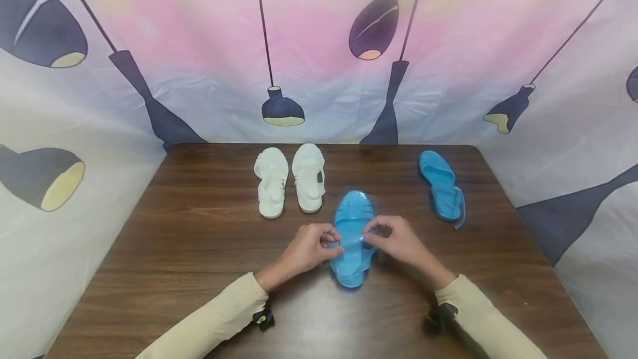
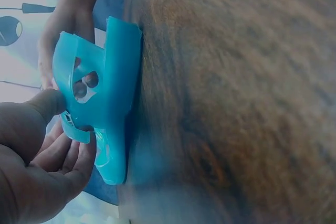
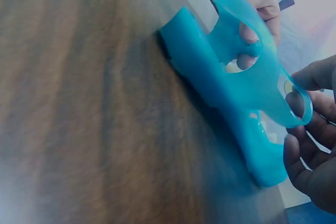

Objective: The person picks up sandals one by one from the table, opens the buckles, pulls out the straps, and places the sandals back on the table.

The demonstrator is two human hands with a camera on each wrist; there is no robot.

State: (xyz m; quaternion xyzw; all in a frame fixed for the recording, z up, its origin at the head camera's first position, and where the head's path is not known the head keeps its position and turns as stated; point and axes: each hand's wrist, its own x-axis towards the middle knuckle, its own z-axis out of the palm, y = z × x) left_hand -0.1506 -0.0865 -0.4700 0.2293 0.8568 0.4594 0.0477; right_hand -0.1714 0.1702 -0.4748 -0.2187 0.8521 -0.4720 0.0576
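Observation:
A blue jelly sandal (image 1: 353,270) lies sole down on the table between the two hands, toe pointing away. My left hand (image 1: 310,245) pinches the strap on its left side between thumb and fingers; in the left wrist view a small buckle (image 2: 67,118) shows by the thumb. On the opposite side my right hand (image 1: 402,241) holds the strap's loop (image 3: 306,116) with thumb and fingertips. The sandal's heel (image 2: 125,35) faces the person, and its sole rests flat on the wood.
Two white sandals (image 1: 272,198) stand side by side at the back, left of centre. Another blue sandal (image 1: 446,204) lies at the back right, its strap hanging loose. Behind the brown wooden table (image 1: 199,226) hangs a cloth (image 1: 209,32) printed with lamps.

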